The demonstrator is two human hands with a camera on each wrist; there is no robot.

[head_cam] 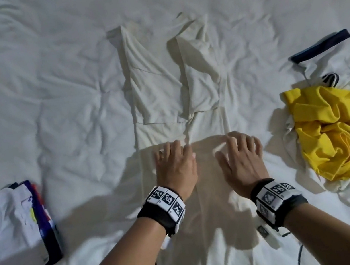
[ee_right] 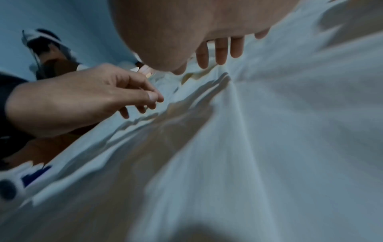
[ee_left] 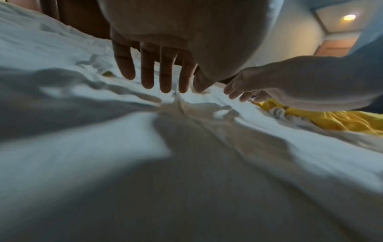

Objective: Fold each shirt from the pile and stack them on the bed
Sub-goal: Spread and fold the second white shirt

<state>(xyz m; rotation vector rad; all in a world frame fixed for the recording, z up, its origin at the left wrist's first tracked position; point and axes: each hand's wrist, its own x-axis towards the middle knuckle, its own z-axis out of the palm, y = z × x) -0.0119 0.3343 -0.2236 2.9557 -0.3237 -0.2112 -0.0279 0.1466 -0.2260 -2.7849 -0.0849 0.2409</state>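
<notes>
Cream cotton shirt [head_cam: 160, 83] lies mid-bed, sides folded in; my left hand [head_cam: 175, 167] and right hand [head_cam: 240, 158] spread flat above it, gripping nothing. Folded stack [head_cam: 11, 229] at left; crumpled yellow-and-white pile [head_cam: 342, 133] at right remains
</notes>
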